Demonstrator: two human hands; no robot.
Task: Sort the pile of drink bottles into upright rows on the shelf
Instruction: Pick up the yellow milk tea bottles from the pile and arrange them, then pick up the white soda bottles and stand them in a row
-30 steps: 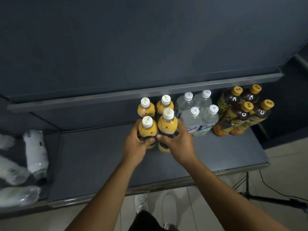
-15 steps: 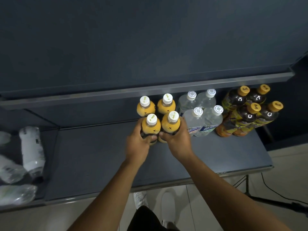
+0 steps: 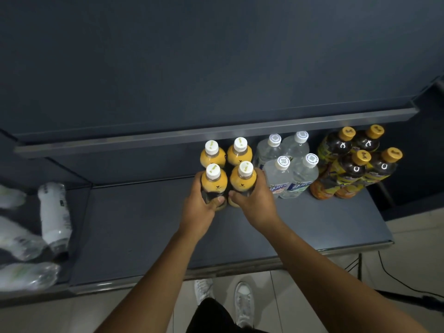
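On the dark shelf (image 3: pixel 134 227) several bottles stand upright in groups. My left hand (image 3: pixel 199 207) grips the front-left orange juice bottle (image 3: pixel 213 181) with a white cap. My right hand (image 3: pixel 254 200) grips the front-right orange juice bottle (image 3: pixel 243 180). Both stand on the shelf, right in front of two more orange bottles (image 3: pixel 225 153). To their right stand several clear water bottles (image 3: pixel 288 171), then dark tea bottles with orange caps (image 3: pixel 350 164). A pile of white and clear bottles (image 3: pixel 54 212) lies on its side at the far left.
An upper shelf edge (image 3: pixel 216 133) hangs over the back row. The shelf's front lip (image 3: pixel 240 272) runs below my forearms. My white shoes (image 3: pixel 242 299) stand on the tiled floor, and a black cable (image 3: pixel 396 282) trails at the right.
Both hands have pushed the two front orange bottles back against the rear pair. The hands still hold them.
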